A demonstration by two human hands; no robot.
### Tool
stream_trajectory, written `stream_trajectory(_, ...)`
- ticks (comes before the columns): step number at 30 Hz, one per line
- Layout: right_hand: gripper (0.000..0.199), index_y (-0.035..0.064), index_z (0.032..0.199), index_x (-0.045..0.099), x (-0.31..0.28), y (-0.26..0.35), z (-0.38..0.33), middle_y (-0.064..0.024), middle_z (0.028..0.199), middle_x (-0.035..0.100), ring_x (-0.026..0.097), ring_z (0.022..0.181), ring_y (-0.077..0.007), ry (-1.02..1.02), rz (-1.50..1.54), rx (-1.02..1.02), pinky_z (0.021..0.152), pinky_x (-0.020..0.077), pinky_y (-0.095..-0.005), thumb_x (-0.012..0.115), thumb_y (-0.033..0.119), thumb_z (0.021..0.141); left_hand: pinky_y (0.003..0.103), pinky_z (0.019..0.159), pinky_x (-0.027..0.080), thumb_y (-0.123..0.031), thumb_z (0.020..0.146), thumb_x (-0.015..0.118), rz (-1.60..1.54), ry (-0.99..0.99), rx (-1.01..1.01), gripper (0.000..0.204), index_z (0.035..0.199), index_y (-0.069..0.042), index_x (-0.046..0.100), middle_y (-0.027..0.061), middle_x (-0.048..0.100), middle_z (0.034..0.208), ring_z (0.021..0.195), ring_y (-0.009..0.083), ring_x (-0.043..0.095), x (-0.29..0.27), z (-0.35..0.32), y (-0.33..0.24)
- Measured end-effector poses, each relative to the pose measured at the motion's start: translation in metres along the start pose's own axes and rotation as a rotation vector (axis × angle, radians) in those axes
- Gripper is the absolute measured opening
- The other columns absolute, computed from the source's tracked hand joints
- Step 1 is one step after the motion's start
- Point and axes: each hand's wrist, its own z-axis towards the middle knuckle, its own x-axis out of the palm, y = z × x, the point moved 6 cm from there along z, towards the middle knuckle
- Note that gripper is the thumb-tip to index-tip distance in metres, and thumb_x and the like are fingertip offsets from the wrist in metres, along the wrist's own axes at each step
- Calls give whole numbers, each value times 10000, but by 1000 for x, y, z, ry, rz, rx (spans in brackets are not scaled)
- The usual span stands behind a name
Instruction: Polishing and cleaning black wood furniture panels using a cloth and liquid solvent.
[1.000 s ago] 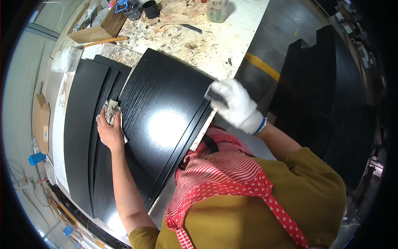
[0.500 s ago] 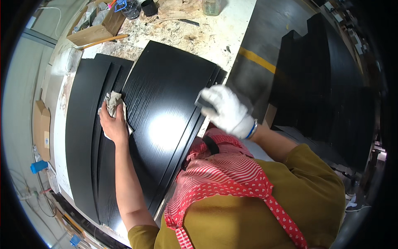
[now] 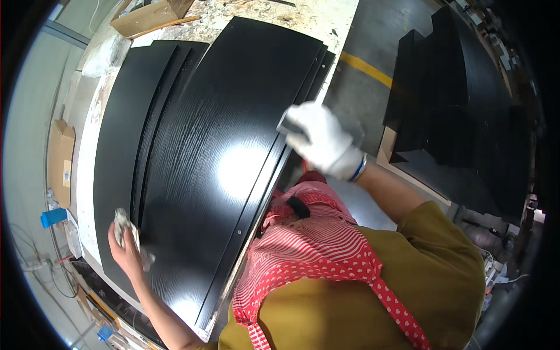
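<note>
A black wood-grain panel [image 3: 192, 128] with a grooved edge lies on the worktable, a bright glare on its near half. My bare left hand [image 3: 125, 254] grips a crumpled pale rag [image 3: 123, 224] over the near left part of the black boards. On my right hand [image 3: 326, 143] is a white glove, blurred by motion. Its fingers close around a small dark block [image 3: 287, 125] with a pale edge, beside the panel's right edge. Whether the block touches the panel, I cannot tell. More black boards [image 3: 125, 111] lie along the panel's left side.
The worktable [image 3: 326, 17] is pale and stained, with a wooden box [image 3: 153, 17] at the far left. A clear plastic bundle [image 3: 108, 58] sits below that box. Black panels [image 3: 461, 111] are stacked on the right, past a yellow floor line [image 3: 366, 69]. A cardboard box [image 3: 60, 160] stands at left.
My left hand has pulled the rag back toward me and leftward across the boards. The gloved right hand stays at the panel's right edge with the block. The whole view has shifted somewhat.
</note>
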Motion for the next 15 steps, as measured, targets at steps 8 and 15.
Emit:
stream_trajectory(8, 412, -3, 1157, 641, -1, 54, -12, -183, 1035, 638, 640, 966, -357, -201, 168, -99, 864, 541, -424, 795, 136, 800, 428, 1104, 394, -218, 831, 795, 122, 255, -149, 726, 1419, 33, 451, 230, 539, 1369, 1284, 371, 526, -21, -95, 115)
stream_trajectory(15, 379, 47, 1167, 610, 25, 49, -21, -178, 1059, 623, 627, 986, -363, -87, 27, -73, 859, 534, -452, 723, 193, 835, 444, 1082, 416, -217, 779, 837, 111, 265, -90, 793, 1416, 32, 438, 235, 540, 1340, 1250, 388, 539, -14, -88, 130)
